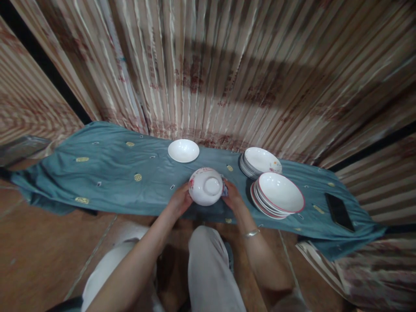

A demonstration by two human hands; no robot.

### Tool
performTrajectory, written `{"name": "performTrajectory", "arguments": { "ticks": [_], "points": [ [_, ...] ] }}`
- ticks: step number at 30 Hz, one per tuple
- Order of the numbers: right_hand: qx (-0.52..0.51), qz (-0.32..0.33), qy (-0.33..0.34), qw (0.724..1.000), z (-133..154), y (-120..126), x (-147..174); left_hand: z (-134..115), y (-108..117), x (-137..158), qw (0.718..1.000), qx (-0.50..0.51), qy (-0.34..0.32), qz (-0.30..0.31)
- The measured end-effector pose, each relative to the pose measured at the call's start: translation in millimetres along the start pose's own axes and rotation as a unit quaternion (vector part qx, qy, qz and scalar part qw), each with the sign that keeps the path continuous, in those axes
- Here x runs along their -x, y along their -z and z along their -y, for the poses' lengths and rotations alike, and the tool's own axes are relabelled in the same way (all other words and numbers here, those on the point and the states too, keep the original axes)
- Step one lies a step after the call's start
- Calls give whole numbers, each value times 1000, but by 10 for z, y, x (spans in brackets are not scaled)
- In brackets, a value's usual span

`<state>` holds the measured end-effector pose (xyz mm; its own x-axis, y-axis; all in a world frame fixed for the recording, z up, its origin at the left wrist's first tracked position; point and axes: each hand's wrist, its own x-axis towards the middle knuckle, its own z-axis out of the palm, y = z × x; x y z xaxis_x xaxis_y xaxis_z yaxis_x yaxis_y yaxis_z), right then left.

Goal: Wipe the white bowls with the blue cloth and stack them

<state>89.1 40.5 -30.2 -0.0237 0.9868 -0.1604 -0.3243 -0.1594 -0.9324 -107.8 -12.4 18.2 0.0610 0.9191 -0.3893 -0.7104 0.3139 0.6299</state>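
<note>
A white bowl (204, 195) with red floral decoration is held above the table's front edge, tilted so that its round foot faces me. My left hand (182, 198) grips its left side, fingers partly hidden behind it. On the opposite side my right hand (231, 196) has hold of it too. A small bluish patterned patch (224, 187) shows by the right fingers; whether it is a cloth or part of the bowl's decoration I cannot tell. Behind the bowl, to the left, a white shallow dish (183, 150) lies on the tablecloth.
A blue-green tablecloth (113, 173) covers the long narrow table. To the right stand a stack of red-rimmed bowls (281, 195) and, behind it, a stack of white plates (260, 160). A black phone (339, 211) lies at the right end. Pleated curtains (208, 78) hang behind.
</note>
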Motion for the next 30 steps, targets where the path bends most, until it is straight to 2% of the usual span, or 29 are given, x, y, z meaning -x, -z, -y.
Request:
{"name": "performTrajectory", "arguments": {
  "ticks": [4, 8, 11, 14, 17, 20, 26, 30],
  "points": [
    [98, -17, 47, 994, 94, -71, -114, -24, -34, 16, 999, 0, -26, 37],
    [255, 22, 132, 958, 281, -211, -187, -10, -68, 12, 998, 7, -56, 34],
    [374, 58, 188, 906, 403, -344, -160, 2, -97, 12, 997, 17, -66, 31],
    [477, 101, 250, 836, 471, -488, -36, 6, -116, 12, 997, 19, -72, 28],
    [550, 122, 300, 769, 500, -629, 164, 13, -121, 6, 997, 25, -71, 20],
    [601, 129, 323, 720, 510, -740, 389, 21, -122, 0, 997, 35, -67, 1],
    [645, 160, 369, 650, 443, -801, 696, 11, -103, 16, 997, 32, -59, -29],
    [650, 182, 390, 626, 451, -834, 716, 8, -78, 12, 998, 31, -47, -30]
  ]
}}
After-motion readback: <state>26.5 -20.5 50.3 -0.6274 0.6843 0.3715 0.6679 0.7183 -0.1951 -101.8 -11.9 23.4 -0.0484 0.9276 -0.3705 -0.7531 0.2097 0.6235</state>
